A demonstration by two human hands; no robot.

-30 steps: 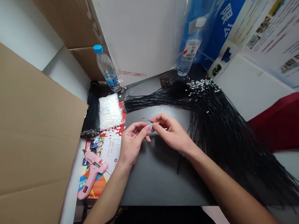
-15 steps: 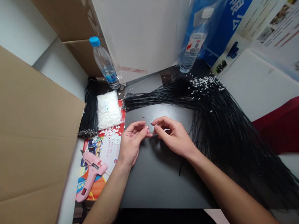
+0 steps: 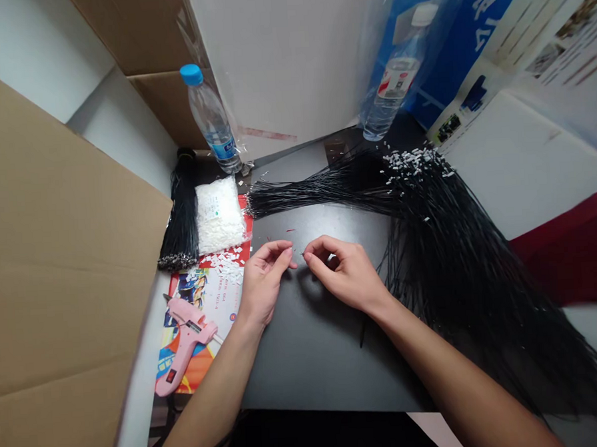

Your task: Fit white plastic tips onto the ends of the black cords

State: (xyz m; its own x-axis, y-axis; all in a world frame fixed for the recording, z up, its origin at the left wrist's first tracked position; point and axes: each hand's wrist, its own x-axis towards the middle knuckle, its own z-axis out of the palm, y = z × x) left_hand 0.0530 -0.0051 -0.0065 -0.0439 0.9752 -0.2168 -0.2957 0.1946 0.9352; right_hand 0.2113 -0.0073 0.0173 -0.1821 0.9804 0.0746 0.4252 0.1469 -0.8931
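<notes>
I hold my left hand and right hand just apart above the black tabletop, each pinched at the fingertips on something too small to make out, away from the black wire bundle so it won't snag.

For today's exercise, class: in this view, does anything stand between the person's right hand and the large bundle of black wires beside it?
Nothing visible does. Only the bare black tabletop lies between the right hand and the bundle of black wires.
</notes>
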